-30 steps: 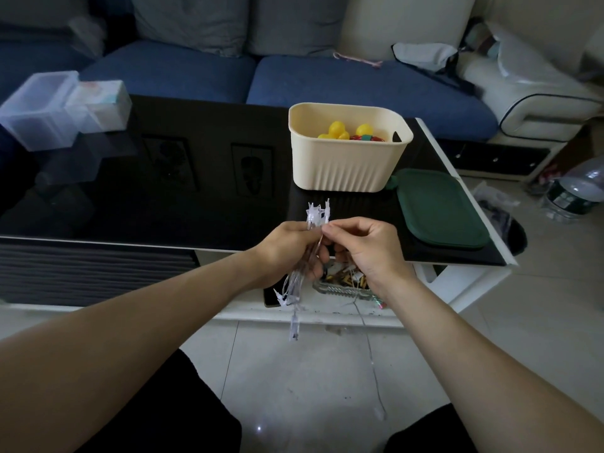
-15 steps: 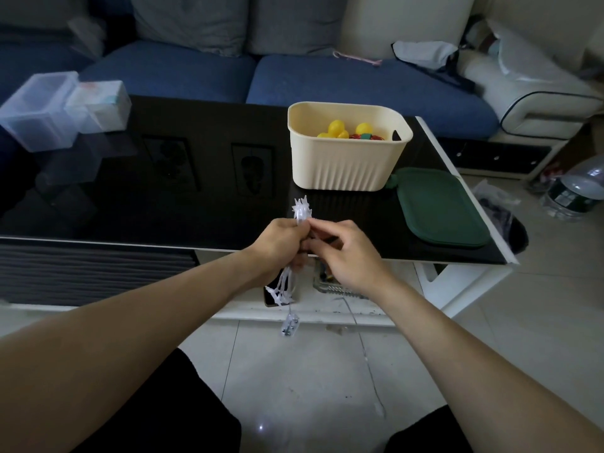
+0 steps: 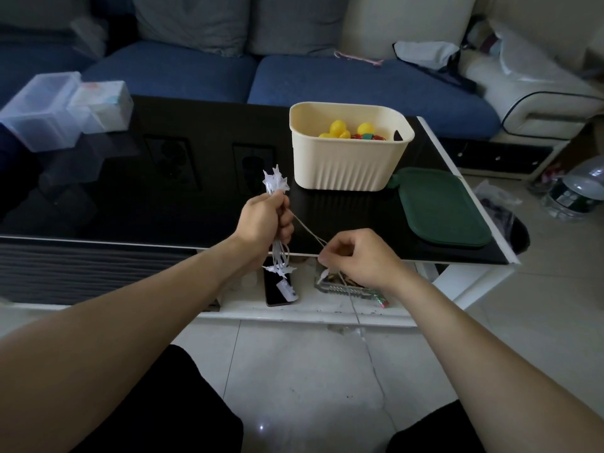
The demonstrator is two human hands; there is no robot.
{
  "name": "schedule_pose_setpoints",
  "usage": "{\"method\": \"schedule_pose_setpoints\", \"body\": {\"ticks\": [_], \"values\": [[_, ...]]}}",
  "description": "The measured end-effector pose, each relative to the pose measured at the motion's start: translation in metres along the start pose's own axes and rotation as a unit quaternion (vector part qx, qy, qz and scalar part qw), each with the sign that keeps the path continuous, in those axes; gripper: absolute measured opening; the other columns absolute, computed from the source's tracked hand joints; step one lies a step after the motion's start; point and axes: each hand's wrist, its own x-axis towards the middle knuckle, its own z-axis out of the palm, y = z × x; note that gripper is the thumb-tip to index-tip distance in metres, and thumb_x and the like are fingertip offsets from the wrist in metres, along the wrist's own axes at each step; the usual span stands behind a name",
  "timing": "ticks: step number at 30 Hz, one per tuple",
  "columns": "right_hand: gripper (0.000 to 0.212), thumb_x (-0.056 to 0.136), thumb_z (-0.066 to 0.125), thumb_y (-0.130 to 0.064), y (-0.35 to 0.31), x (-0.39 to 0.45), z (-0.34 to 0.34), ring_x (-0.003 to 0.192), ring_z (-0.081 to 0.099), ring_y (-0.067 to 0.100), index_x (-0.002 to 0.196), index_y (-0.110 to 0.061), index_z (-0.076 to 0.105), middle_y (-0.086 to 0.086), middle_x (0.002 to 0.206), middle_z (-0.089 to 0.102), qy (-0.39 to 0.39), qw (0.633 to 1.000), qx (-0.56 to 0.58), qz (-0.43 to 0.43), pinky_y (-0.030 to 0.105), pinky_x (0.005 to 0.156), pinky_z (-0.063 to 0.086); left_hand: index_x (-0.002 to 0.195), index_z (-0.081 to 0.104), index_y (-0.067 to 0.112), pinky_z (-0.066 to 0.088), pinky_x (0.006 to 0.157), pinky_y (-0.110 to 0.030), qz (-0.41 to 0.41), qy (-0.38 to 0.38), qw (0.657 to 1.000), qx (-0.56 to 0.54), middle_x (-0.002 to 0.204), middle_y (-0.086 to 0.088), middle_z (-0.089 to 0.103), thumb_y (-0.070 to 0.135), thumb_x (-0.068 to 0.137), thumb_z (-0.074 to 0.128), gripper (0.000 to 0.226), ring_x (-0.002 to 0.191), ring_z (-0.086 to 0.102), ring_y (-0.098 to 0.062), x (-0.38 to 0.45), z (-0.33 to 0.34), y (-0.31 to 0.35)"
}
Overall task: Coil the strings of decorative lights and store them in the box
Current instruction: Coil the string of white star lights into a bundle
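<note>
Left hand (image 3: 266, 220): fist wrapped round the coiled star lights (image 3: 276, 184).
Right hand (image 3: 354, 256): at 4 o'clock from it, pinching the loose wire (image 3: 309, 233).
Box (image 3: 351, 148): on the bench (image 3: 157, 191), at 1 o'clock.

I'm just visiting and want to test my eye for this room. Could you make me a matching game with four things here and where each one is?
Things:
1. cream box
2. green lid
3. bundle of star lights
4. phone

Places:
A. flat on the table, right of the box
B. on the white shelf under the tabletop
C. gripped in the left hand
D. standing on the black table, yellow balls inside

Pairs: 1-D, 2-A, 3-C, 4-B
</note>
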Motion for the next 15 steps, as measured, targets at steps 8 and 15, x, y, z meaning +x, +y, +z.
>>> {"method": "schedule_pose_setpoints", "body": {"ticks": [8,15], "values": [[0.038,0.098,0.058,-0.042,0.010,-0.002,-0.020,0.050,0.045,0.014,0.081,-0.009,0.065,0.000,0.056,0.051,-0.149,0.978,0.132,0.070,0.032,0.062,0.049,0.063,0.041,0.016,0.037,0.049,-0.030,-0.016,0.026,0.999,-0.045,0.054,-0.002,0.044,0.018,0.100,0.037,0.037,0.049,0.042,-0.019,0.003,-0.005,0.006],[0.069,0.100,0.026,-0.065,0.020,-0.003,-0.039,0.059,0.058,0.021,0.056,-0.015,0.044,0.003,0.048,0.044,-0.063,0.985,0.086,0.134,0.035,0.081,0.046,0.062,0.036,0.016,0.055,0.078,-0.044,-0.051,-0.028,0.979,-0.197,0.055,-0.008,0.046,0.018,0.098,0.032,0.037,0.058,0.061,-0.031,-0.003,-0.007,0.015]]}}
